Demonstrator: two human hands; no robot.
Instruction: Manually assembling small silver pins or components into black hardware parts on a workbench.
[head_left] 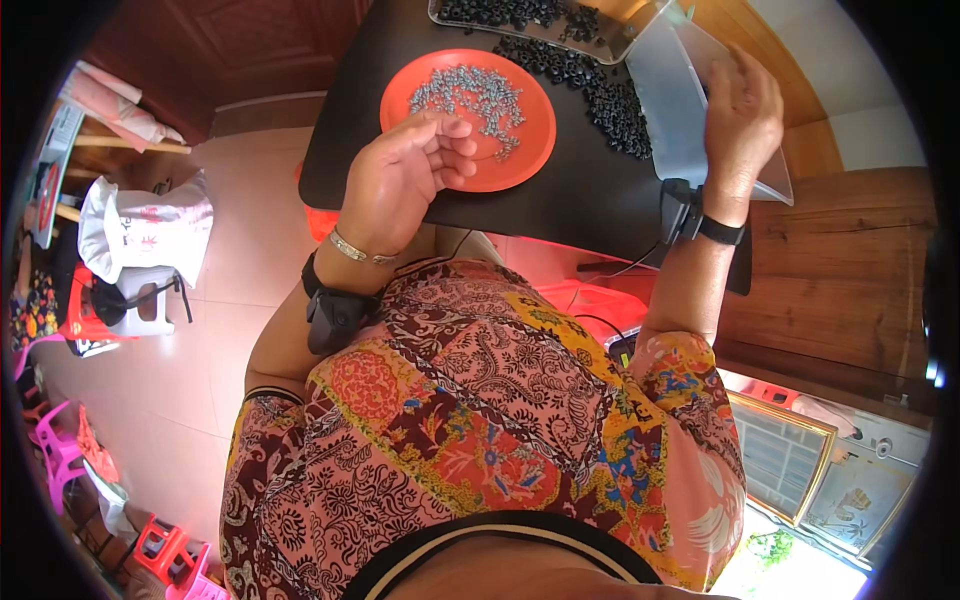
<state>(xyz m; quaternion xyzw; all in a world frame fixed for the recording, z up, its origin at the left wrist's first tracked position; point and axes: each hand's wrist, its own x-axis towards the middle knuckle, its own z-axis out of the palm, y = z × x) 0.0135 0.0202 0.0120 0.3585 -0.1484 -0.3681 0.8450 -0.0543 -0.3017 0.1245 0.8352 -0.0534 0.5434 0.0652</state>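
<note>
My left hand (405, 180) is palm up over the near left rim of an orange-red round plate (540, 135). Its fingers curl inward, and whatever they may hold is hidden. On the plate lie many small silvery metal pieces (465, 90), which look like screws. My right hand (745, 120) is raised at a translucent plastic box (670, 95) on the right, its fingers bent and somewhat apart, with nothing visible in them. A heap of small black parts (615, 110) spreads on the dark table between the plate and the box.
A clear tray (610, 50) with more black parts stands at the far edge of the black table (345, 120). Wooden cabinetry (840, 280) is at the right. A white bag (150, 230) rests on a stool at the left. Plastic stools (160, 545) stand lower left.
</note>
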